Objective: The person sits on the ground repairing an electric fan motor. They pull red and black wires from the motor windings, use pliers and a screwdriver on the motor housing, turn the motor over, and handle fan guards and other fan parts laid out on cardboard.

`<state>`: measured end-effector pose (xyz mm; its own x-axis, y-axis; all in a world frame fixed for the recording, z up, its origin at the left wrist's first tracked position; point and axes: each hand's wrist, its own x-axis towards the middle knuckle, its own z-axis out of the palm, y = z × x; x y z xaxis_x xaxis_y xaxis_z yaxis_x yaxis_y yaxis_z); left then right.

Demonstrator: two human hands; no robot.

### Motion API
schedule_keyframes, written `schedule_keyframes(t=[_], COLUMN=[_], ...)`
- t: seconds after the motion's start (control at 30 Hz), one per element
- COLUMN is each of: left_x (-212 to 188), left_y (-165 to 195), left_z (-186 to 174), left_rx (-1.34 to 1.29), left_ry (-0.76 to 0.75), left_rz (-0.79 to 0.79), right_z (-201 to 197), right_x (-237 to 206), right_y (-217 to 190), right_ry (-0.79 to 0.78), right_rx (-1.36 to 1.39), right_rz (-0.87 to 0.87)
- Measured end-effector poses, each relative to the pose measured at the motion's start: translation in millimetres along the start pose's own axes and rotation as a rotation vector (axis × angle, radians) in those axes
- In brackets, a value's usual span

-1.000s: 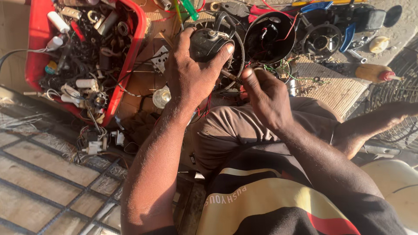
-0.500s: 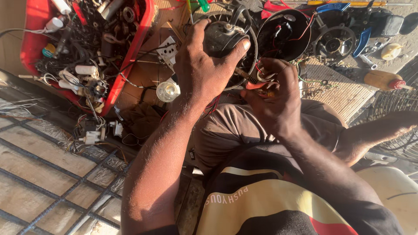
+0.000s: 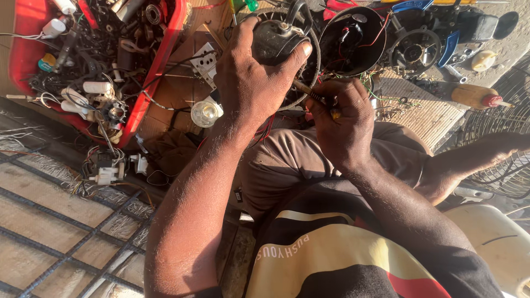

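Observation:
My left hand (image 3: 254,83) grips a dark round fan motor (image 3: 274,40) from above, thumb across its front, holding it over my lap. My right hand (image 3: 343,122) is closed around a screwdriver (image 3: 310,94) whose tip points at the motor's lower side. Red wires (image 3: 265,129) hang down from the motor. Behind it sits a black round housing (image 3: 353,33) with red wiring inside.
A red tray (image 3: 152,83) of cables, plugs and parts lies at the left. A clear bulb (image 3: 204,113) rests on cardboard. A yellow-handled screwdriver (image 3: 469,95) and a wire fan guard (image 3: 497,149) are at the right. A metal grate (image 3: 61,232) covers the lower left.
My right hand has turned over and closed on the screwdriver, bringing it against the motor. The left hand keeps its grip. The view has shifted slightly.

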<state>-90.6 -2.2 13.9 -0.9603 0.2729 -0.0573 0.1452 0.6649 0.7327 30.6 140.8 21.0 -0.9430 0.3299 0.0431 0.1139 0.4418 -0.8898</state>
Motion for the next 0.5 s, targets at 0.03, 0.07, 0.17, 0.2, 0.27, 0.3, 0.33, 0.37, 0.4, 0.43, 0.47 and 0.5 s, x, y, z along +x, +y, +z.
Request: schedule_keyframes(t=[0.03, 0.07, 0.17, 0.2, 0.27, 0.3, 0.33, 0.37, 0.4, 0.43, 0.47, 0.5], left_x=[0.6, 0.9, 1.4, 1.8, 1.3, 1.5, 1.7, 1.9, 2.0, 2.9, 3.8, 3.7], left_y=[-0.6, -1.2, -2.0, -2.1, -1.5, -1.1, -0.6, 0.0, 0.5, 0.9, 1.0, 1.1], left_z=[0.4, 0.8, 1.7, 1.7, 1.3, 1.0, 0.7, 0.6, 0.7, 0.9, 1.2, 1.6], left_rx=[0.006, 0.009, 0.029, 0.048, 0.054, 0.04, 0.027, 0.022, 0.016, 0.011, 0.009, 0.008], left_ry=[0.002, 0.006, 0.021, 0.029, 0.031, 0.029, 0.027, 0.017, 0.009, 0.004, 0.012, 0.017], left_rz=[-0.003, 0.005, 0.028, 0.037, 0.039, 0.037, 0.035, 0.016, -0.002, -0.016, 0.0, 0.01], right_z=[-1.2, -2.4, -6.3, -7.2, -6.7, -6.1, -5.1, -4.1, -3.2, -2.9, -2.7, -2.8], right_x=[0.4, 0.9, 1.5, 1.4, 1.0, 0.6, 0.3, -0.5, -1.1, -1.3, -1.4, -1.5], right_y=[-2.1, -3.6, -3.0, -1.2, 3.9, 6.7, 9.4, 11.6, 13.6, 15.3, 16.5, 17.3], right_ry=[0.011, 0.021, -0.054, -0.097, -0.157, -0.187, -0.197, -0.209, -0.22, -0.222, -0.223, -0.228], right_rx=[0.021, 0.041, 0.198, 0.268, 0.206, 0.175, 0.166, 0.157, 0.147, 0.13, 0.114, 0.097], right_rz=[0.002, 0.005, 0.219, 0.323, 0.39, 0.421, 0.445, 0.47, 0.493, 0.478, 0.462, 0.451])
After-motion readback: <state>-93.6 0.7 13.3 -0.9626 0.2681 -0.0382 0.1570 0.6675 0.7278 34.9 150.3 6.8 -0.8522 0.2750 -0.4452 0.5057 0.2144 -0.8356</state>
